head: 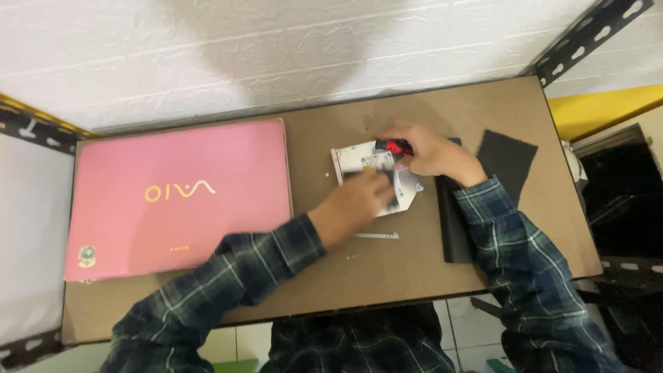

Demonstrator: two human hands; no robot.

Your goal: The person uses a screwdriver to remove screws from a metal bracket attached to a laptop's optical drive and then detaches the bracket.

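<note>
Silver drive unit (376, 178) near the tabletop's (387, 276) far edge is pressed flat beneath the left hand (353, 204); a red-handled screwdriver (394, 146) is gripped by the right hand's (431, 152) closed fingers at its far edge.

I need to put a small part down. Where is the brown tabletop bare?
Bare: the front strip of the brown board tabletop below the silver drive, and the back edge behind it. Crowded around both hands and the pink laptop.
</note>
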